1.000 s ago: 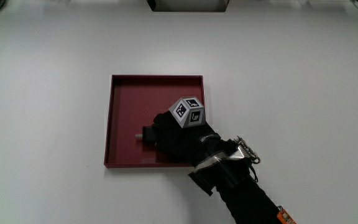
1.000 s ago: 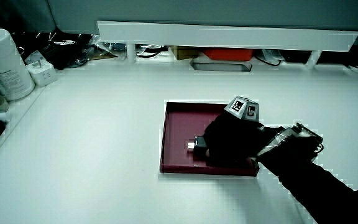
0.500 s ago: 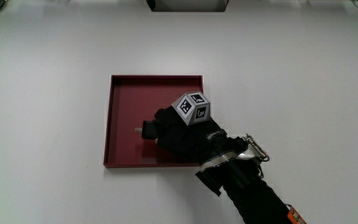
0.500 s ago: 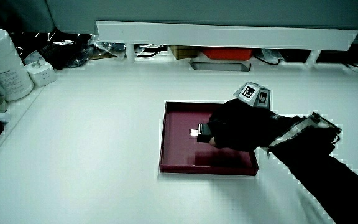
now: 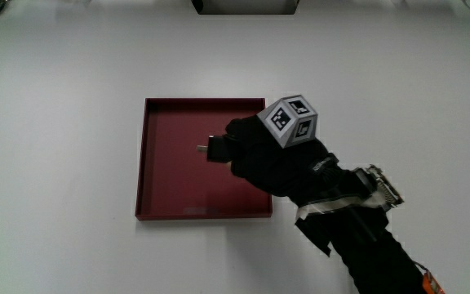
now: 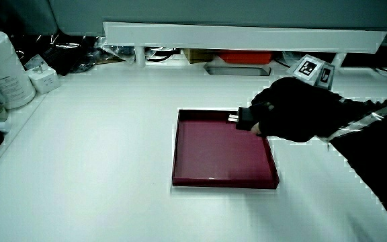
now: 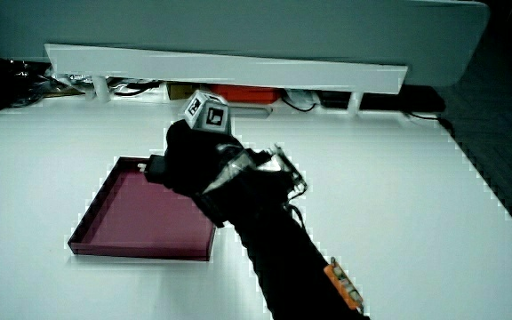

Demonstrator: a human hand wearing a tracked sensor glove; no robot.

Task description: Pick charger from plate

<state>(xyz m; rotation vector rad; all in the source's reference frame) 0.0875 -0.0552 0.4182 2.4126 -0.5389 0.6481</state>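
Hands (image 5: pixel 255 155) grip charger (image 5: pixel 216 149), prongs away from palm, over plate (image 5: pixel 170 175)

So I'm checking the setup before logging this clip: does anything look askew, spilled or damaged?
Nothing stands out. The red plate lies flat and square on the table, intact, nothing spilled. The hand holds the charger over the plate.

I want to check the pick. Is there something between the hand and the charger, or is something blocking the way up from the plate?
Nothing visible does. The hand already grips the charger above the red plate; nothing else lies on the plate.
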